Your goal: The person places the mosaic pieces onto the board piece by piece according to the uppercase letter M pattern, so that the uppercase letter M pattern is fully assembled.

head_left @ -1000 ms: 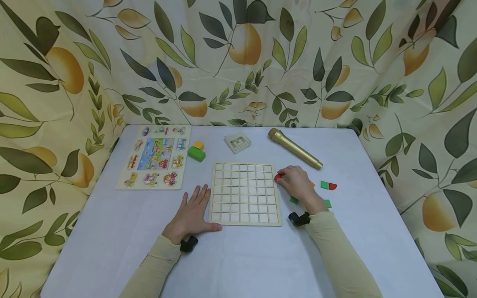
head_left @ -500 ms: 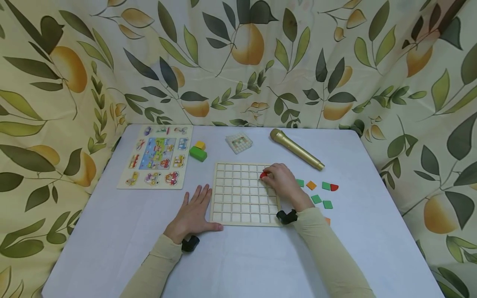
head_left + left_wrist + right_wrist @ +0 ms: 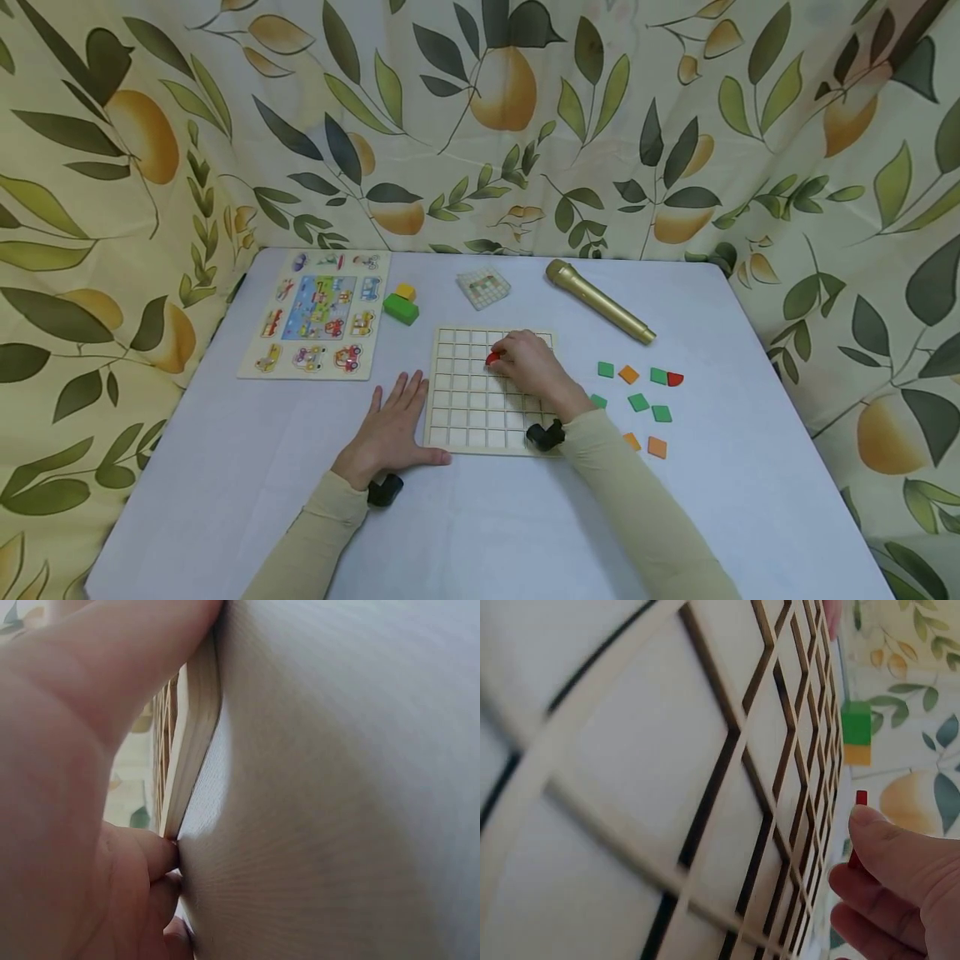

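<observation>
A square wooden grid board (image 3: 459, 400) with rows of white cells lies mid-table. Above its upper middle cells, my right hand (image 3: 531, 367) pinches a small red tile (image 3: 492, 358) between thumb and fingers. The right wrist view shows that red tile (image 3: 862, 798) edge-on, held a little off the grid (image 3: 727, 765). Flat on the table, my left hand (image 3: 386, 429) spreads its fingers along the board's left edge, the thumb at the lower left corner. In the left wrist view, the thumb and fingers of the left hand (image 3: 67, 787) touch the board's side (image 3: 196, 727).
Right of the board lie several green tiles (image 3: 638, 402), orange tiles (image 3: 657, 447) and another red tile (image 3: 675, 379). Behind it are a gold microphone (image 3: 600, 302) and a small patterned card (image 3: 483, 287). A picture puzzle board (image 3: 255, 362) and green block (image 3: 401, 309) stand left.
My right hand has carried the red tile leftward from beside the board's right edge to over its upper middle cells. The left hand stays at the board's left edge.
</observation>
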### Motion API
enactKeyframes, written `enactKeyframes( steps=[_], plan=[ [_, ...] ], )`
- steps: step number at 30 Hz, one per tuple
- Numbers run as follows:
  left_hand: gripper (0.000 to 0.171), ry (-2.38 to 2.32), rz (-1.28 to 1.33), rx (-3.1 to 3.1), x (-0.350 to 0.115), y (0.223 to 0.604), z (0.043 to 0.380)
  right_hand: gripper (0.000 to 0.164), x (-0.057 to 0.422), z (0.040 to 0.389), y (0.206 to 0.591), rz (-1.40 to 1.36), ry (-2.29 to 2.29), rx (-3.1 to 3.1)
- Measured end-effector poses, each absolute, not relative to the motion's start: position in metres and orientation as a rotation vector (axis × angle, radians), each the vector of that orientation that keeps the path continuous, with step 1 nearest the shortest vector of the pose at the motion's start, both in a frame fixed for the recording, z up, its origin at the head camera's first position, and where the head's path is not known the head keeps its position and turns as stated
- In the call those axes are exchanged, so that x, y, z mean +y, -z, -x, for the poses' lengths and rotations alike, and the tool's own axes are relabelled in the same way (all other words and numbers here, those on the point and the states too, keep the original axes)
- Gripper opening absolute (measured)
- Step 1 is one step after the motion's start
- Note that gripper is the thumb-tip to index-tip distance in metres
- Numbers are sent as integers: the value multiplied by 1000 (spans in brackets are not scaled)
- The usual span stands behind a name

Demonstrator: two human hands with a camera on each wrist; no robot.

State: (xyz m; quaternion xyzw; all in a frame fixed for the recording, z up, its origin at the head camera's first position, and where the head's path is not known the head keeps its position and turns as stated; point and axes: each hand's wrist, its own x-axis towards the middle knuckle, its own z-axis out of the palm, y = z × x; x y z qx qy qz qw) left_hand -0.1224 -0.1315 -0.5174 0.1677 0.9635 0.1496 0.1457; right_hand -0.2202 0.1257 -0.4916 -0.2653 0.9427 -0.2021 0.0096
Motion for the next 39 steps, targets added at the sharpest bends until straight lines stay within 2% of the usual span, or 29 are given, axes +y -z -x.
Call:
enactKeyframes(
  steps=[10, 39],
  plan=[
    [128, -410, -493, 2768, -133, 517, 123, 21, 94, 222, 496, 912, 595, 2891],
    [127, -413, -488, 2769, -133, 519, 124, 18, 74, 224, 502, 910, 584, 2925]
  ],
)
